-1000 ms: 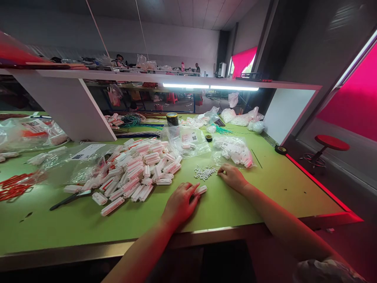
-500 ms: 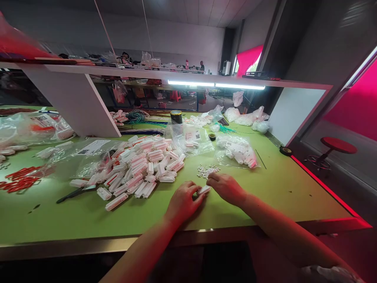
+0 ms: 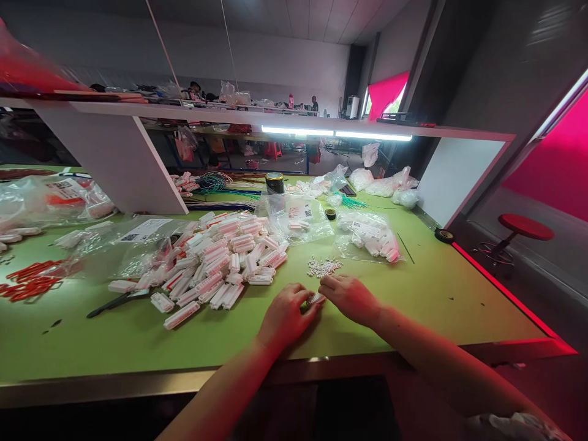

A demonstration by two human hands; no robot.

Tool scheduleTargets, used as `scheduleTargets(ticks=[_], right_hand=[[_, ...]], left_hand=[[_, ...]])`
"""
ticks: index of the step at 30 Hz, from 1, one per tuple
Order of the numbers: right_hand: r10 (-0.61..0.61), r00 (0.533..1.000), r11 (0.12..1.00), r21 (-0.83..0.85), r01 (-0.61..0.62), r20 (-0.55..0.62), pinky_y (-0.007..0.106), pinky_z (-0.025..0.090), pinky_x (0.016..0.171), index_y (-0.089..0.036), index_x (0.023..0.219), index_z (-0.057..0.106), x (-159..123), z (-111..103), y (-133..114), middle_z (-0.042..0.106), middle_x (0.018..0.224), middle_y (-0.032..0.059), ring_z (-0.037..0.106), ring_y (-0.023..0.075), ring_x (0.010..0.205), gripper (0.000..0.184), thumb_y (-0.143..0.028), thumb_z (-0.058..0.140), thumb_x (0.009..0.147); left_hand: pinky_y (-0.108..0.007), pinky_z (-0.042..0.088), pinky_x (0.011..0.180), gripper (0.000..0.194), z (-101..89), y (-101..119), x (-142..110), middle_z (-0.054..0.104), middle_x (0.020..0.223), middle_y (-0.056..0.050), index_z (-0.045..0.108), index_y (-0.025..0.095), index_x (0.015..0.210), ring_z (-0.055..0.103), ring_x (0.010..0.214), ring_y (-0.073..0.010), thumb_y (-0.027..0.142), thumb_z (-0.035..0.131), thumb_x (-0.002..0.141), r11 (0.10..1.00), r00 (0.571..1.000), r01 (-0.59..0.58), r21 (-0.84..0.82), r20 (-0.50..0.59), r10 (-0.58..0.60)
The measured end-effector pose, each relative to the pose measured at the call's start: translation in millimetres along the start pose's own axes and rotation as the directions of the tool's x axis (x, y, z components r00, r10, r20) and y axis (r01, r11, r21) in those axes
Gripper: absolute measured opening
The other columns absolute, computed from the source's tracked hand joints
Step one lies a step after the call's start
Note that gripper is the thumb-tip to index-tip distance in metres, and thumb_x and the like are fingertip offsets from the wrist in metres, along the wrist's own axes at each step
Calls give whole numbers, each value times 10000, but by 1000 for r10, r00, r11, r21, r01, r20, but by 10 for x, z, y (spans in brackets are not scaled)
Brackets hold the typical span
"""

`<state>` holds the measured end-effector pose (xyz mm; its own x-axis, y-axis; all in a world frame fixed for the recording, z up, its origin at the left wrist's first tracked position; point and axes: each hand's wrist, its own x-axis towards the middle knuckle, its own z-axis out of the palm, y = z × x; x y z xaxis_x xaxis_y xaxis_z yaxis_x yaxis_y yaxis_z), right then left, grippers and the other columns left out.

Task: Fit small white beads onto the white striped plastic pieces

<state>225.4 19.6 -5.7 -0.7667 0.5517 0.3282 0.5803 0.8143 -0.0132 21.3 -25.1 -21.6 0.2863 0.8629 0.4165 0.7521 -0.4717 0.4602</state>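
My left hand rests on the green tabletop, thumb and fingers closed round a white plastic connector housing. Over the housing's upper end is my right hand, its fingertips pinched together. Whatever sits between those fingertips is too small or hidden to make out. Just beyond my hands lies a small heap of tiny white plastic pieces. To the left spreads a large pile of similar white housings.
A clear bag of housings lies behind my right hand, near a small tape roll. Scissors and orange-red strips are at left. A shelf with a lit tube spans the table's back. A red stool stands right.
My right hand has moved left from beside the small white pieces to the housing in my left hand. The left hand keeps its hold. The view has shifted slightly.
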Motion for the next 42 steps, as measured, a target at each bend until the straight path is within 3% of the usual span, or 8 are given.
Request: scheduleTargets(ticks=[3,6,14,17,20,24,32,42], right_hand=[[209,972,956,229,-182,-103,240,465,736,-231,978,702,-36,70,214,690,1014,38,647,144,826,188,-189,523,1020],[439,882,880,280,-384,-169,266,480,748,-198,913,686,-61,124,520,675,933,58,642,172,822,178,-194,535,1005],[553,831,822,206,-531,-66,299,488,775,-182,857,668,-43,253,825,651,942,71,619,188,813,153,-123,557,945],[511,849,844,264,-467,-133,302,498,786,-192,875,664,-15,220,736,658,939,69,626,194,839,158,-144,543,965],[385,896,877,391,-280,-222,312,513,820,-207,918,663,23,150,538,669,959,68,642,200,896,168,-182,519,1001],[225,951,876,471,-103,-210,299,520,852,-213,956,669,51,64,217,679,969,61,655,186,938,206,-203,479,1035],[131,991,965,231,-125,-10,247,491,743,-203,1016,673,0,-2,49,674,1040,59,658,155,862,213,-168,464,1040],[94,995,982,164,-90,-20,226,456,667,-195,961,705,6,56,15,694,963,42,647,137,753,160,-156,556,1003]], left_hand=[[-332,508,782,196,3,-10,1,685,871,-58,773,210,927,648,843,-215,345,631,934,1000,1000,3,14,12,-4],[-333,514,799,150,7,-13,4,697,902,-61,773,206,946,655,863,-220,290,657,903,1000,1000,7,20,23,-7],[-323,517,779,198,6,-9,1,700,901,-69,769,210,921,643,847,-208,321,606,931,1000,1000,-21,19,1,21],[-324,517,790,181,-4,-2,5,698,912,-67,769,211,934,645,857,-208,307,616,923,1000,1000,-14,13,6,14],[-329,514,800,150,-17,15,15,683,897,-58,769,212,939,644,862,-212,277,638,907,1000,1000,1,-1,11,-1],[-327,504,789,134,-23,31,29,664,862,-54,768,207,910,641,854,-216,280,656,905,1000,1000,19,-8,8,-19],[-328,486,777,160,-11,25,27,653,841,-49,768,202,913,633,834,-213,320,660,924,1000,1000,21,-18,4,-21],[-327,483,775,156,-2,-1,16,657,853,-49,761,196,899,628,830,-211,308,656,922,1000,1000,18,-19,8,-18]])
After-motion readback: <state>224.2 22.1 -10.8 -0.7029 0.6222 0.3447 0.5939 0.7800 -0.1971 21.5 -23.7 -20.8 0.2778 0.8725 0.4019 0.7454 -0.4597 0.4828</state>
